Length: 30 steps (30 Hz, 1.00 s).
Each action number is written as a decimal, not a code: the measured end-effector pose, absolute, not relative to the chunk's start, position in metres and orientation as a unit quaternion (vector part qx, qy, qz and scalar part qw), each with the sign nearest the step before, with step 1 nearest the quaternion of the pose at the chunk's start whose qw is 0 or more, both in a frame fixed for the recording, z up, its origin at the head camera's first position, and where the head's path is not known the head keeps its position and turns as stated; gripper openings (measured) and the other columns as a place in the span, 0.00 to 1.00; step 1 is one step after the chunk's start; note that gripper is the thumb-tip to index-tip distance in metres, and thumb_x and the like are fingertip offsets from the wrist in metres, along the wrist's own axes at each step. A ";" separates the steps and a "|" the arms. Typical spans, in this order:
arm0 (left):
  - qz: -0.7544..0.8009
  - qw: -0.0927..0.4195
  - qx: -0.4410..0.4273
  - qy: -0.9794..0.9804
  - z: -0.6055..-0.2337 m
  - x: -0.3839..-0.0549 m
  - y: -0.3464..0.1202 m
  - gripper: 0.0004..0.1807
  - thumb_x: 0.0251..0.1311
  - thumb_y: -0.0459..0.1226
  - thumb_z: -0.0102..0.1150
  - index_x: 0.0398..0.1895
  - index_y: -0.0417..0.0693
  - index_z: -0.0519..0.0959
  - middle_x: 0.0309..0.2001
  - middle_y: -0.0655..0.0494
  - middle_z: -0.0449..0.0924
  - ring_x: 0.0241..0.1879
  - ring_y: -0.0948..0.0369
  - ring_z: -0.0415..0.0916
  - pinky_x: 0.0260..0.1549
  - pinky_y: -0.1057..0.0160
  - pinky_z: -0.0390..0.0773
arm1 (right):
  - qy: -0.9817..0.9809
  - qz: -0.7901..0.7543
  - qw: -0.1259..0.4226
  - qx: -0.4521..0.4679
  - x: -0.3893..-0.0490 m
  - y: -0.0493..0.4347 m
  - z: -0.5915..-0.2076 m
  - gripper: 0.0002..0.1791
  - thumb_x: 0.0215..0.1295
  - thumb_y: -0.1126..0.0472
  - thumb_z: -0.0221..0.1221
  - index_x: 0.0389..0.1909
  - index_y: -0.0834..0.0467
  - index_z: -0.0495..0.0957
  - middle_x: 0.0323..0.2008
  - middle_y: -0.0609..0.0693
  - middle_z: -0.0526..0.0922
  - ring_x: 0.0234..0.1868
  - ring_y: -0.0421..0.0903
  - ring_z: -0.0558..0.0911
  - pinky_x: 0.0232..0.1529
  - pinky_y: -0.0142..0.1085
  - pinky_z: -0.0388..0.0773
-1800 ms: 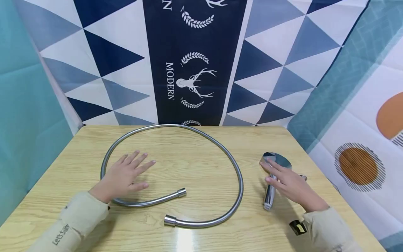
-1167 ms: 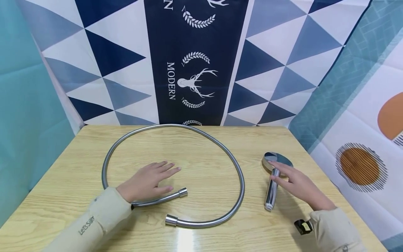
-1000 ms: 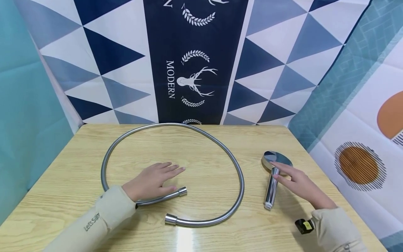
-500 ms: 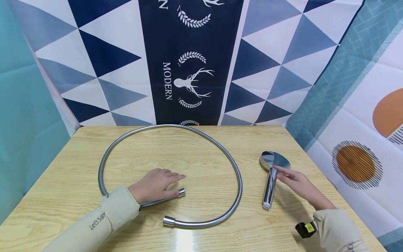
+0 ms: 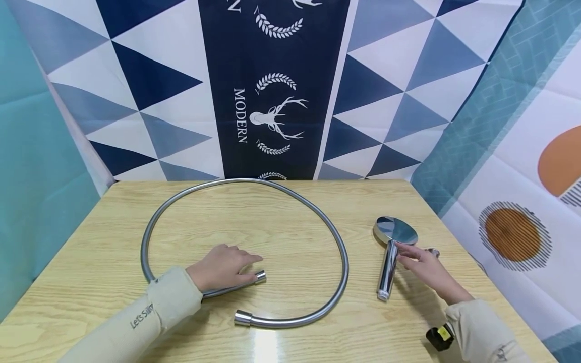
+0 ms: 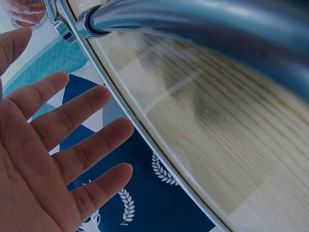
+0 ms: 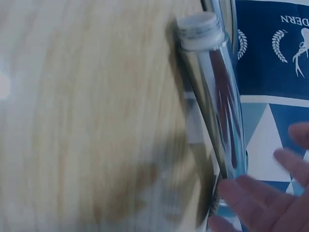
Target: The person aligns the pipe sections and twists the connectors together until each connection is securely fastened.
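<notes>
A grey metal shower hose (image 5: 346,262) lies in a wide loop on the table, its two ends near the front middle. My left hand (image 5: 224,267) is over the end with the narrower chrome nut (image 5: 260,277); in the left wrist view its fingers are spread and straight, apart from the hose (image 6: 203,19). To the right lies a chrome hand shower (image 5: 396,231), handle towards me. My right hand (image 5: 426,269) is beside its neck, fingertips close to the handle (image 7: 224,106); whether they touch it I cannot tell. A small chrome fitting (image 5: 433,252) is partly hidden behind that hand.
The wooden table (image 5: 290,212) ends at a patterned cloth (image 5: 272,101) behind. More cloths hang at the left and right sides. The hose's wider chrome nut (image 5: 243,317) lies near the front middle of the table.
My left hand has moved right and towards me, from inside the loop to the hose's narrower end. The right hand has shifted slightly back from the shower's head to beside its neck.
</notes>
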State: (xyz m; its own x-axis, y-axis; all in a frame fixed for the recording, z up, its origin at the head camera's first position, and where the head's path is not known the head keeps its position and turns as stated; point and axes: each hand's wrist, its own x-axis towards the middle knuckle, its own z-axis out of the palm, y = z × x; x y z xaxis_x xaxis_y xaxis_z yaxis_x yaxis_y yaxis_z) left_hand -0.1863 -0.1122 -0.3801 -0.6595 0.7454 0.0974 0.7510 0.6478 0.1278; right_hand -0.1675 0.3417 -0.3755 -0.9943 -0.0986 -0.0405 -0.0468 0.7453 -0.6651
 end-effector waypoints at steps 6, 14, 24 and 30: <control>-0.078 -0.001 -0.406 -0.910 -0.379 -0.187 -0.113 0.20 0.63 0.48 0.57 0.53 0.46 0.81 0.47 0.50 0.83 0.44 0.53 0.81 0.41 0.49 0.78 | 0.912 -0.395 0.101 0.043 -0.170 0.335 -0.375 0.34 0.73 0.56 0.47 0.68 0.75 0.50 0.53 0.76 0.71 0.39 0.54 0.82 0.32 0.42 0.75; -0.078 -0.013 -0.409 -0.909 -0.378 -0.187 -0.111 0.20 0.64 0.48 0.57 0.52 0.45 0.81 0.47 0.51 0.83 0.44 0.54 0.81 0.40 0.50 0.78 | 0.924 -0.360 0.119 0.057 -0.178 0.321 -0.380 0.46 0.68 0.55 0.54 0.70 0.75 0.36 0.35 0.66 0.75 0.26 0.47 0.75 0.22 0.41 0.71; -0.084 -0.010 -0.424 -0.902 -0.377 -0.187 -0.110 0.17 0.63 0.46 0.59 0.48 0.45 0.82 0.41 0.51 0.85 0.38 0.58 0.82 0.35 0.54 0.79 | 0.928 -0.338 0.133 0.083 -0.183 0.313 -0.387 0.50 0.57 0.60 0.59 0.66 0.71 0.32 0.35 0.69 0.72 0.23 0.50 0.74 0.18 0.41 0.72; -0.083 -0.011 -0.422 -0.903 -0.378 -0.188 -0.110 0.17 0.63 0.47 0.59 0.47 0.45 0.83 0.41 0.52 0.85 0.39 0.57 0.82 0.36 0.54 0.79 | 0.918 -0.371 0.124 0.063 -0.185 0.315 -0.386 0.50 0.56 0.68 0.55 0.70 0.71 0.31 0.47 0.80 0.66 0.21 0.48 0.76 0.19 0.40 0.75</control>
State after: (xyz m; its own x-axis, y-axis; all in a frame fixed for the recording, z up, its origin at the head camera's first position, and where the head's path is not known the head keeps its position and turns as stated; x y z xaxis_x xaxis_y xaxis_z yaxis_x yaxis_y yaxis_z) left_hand -0.1882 -0.1102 -0.3783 -0.6431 0.7641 0.0515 0.7605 0.6294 0.1596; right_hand -0.1851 0.3150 -0.3862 -0.9615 0.0233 -0.2737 0.2070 0.7163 -0.6663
